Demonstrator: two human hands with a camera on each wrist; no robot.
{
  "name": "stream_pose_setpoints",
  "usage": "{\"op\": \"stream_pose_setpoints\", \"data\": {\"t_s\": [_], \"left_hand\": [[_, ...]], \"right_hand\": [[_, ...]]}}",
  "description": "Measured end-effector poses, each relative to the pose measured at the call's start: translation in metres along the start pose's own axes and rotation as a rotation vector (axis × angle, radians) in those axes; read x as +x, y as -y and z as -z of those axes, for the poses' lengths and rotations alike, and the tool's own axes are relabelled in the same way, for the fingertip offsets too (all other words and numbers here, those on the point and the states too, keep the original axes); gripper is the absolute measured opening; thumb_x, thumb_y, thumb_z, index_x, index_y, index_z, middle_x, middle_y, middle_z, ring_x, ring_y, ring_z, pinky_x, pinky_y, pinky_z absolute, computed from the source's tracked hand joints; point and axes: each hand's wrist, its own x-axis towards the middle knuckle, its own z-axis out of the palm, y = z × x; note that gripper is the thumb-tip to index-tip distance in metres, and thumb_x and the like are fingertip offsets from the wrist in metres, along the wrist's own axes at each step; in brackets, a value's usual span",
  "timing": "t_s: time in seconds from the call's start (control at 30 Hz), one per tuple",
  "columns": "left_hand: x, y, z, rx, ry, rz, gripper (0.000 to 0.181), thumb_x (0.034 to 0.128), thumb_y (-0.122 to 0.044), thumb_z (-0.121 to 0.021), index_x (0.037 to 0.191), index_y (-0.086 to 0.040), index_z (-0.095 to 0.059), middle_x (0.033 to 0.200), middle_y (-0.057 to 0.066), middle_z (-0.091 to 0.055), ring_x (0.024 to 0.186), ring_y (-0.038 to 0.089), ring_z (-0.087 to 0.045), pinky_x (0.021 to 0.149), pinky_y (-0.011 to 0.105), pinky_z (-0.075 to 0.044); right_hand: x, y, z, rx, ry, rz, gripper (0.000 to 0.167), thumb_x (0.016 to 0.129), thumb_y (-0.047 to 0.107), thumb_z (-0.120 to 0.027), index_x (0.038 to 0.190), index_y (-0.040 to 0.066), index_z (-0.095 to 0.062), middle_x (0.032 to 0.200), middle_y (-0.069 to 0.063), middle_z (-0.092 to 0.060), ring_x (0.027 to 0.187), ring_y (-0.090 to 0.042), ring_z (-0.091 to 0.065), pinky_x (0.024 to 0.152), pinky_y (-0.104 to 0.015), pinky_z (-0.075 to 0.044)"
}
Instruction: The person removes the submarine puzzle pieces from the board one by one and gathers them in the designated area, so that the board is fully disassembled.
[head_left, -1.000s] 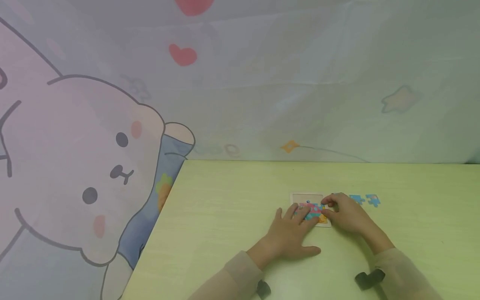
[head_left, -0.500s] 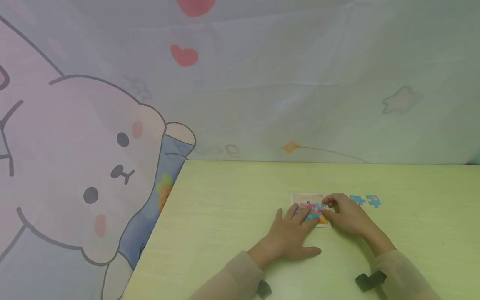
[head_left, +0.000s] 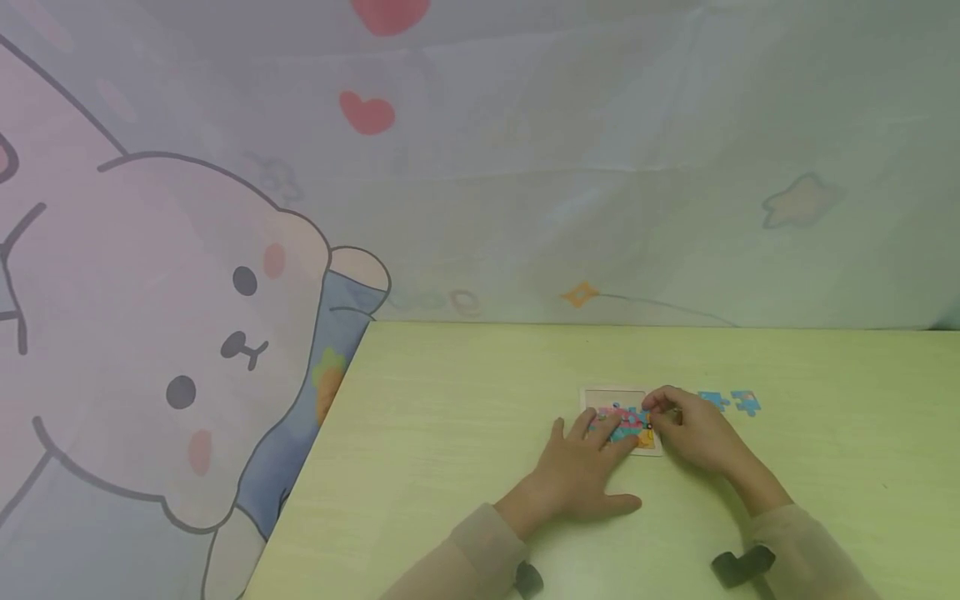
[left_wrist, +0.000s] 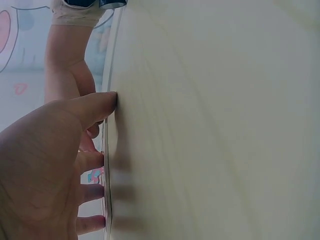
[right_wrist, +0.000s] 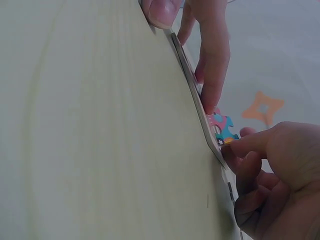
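A small jigsaw puzzle tray with a pale rim lies on the table, its lower part filled with pink, teal and orange pieces. My left hand rests on it with fingers spread, their tips on the pieces and the thumb out to the side. At the tray's right edge my right hand pinches a small puzzle piece between thumb and forefinger; the fingers hide most of it. The right wrist view has the right hand low beside the tray's corner.
Two loose blue puzzle pieces, one nearer and one farther right, lie beyond my right hand. The yellow-green table ends at a printed cloth with hearts and a cartoon animal.
My right thumb and fingertips have shifted slightly at the tray's right edge, and more of an orange patch shows by the thumb. The left hand stays in place.
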Motion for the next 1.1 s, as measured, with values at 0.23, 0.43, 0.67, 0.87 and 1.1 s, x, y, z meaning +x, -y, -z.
{"op": "stream_pose_setpoints", "data": {"t_s": [0.23,0.43,0.67,0.87,1.1], "left_hand": [[0.000,0.000,-0.001,0.007,0.003,-0.001,0.083,0.0949,-0.082,-0.035,0.165,-0.038,-0.027,0.174,-0.003,-0.012,0.156,0.030,-0.018,0.113,0.063,-0.034],[0.000,0.000,-0.001,0.006,0.006,0.000,0.083,0.0951,-0.082,-0.035,0.165,-0.039,-0.027,0.174,-0.004,-0.011,0.157,0.030,-0.017,0.113,0.064,-0.033],[0.000,0.000,0.001,-0.004,0.003,0.002,0.082,0.0949,-0.081,-0.037,0.165,-0.039,-0.026,0.174,-0.005,-0.012,0.157,0.029,-0.017,0.113,0.063,-0.033],[-0.001,0.000,0.003,-0.002,0.006,0.011,0.083,0.0948,-0.081,-0.037,0.165,-0.039,-0.026,0.174,-0.005,-0.012,0.157,0.028,-0.016,0.114,0.063,-0.032],[0.000,0.001,0.001,0.005,-0.002,0.004,0.083,0.0947,-0.081,-0.037,0.165,-0.039,-0.026,0.174,-0.005,-0.011,0.157,0.029,-0.017,0.114,0.062,-0.033]], "right_hand": [[-0.001,0.002,0.001,0.016,0.005,-0.043,0.017,0.102,0.018,-0.066,0.117,0.016,-0.074,0.104,0.000,-0.072,0.075,-0.017,-0.057,0.066,-0.036,-0.046],[-0.002,0.004,0.002,0.033,-0.009,-0.046,0.022,0.100,0.023,-0.071,0.120,0.014,-0.074,0.102,-0.001,-0.071,0.068,-0.017,-0.053,0.057,-0.033,-0.043],[-0.008,0.000,0.012,0.018,-0.038,-0.030,0.024,0.101,0.022,-0.069,0.121,0.011,-0.074,0.122,-0.012,-0.072,0.072,-0.016,-0.054,0.062,-0.031,-0.045],[-0.016,-0.011,0.026,-0.012,-0.050,-0.047,0.025,0.102,0.024,-0.068,0.123,0.012,-0.073,0.110,-0.008,-0.071,0.066,-0.015,-0.049,0.054,-0.029,-0.041],[-0.029,-0.023,0.044,-0.063,-0.072,-0.059,0.025,0.102,0.020,-0.068,0.124,0.009,-0.072,0.103,-0.009,-0.071,0.067,-0.014,-0.051,0.056,-0.029,-0.042]]}}
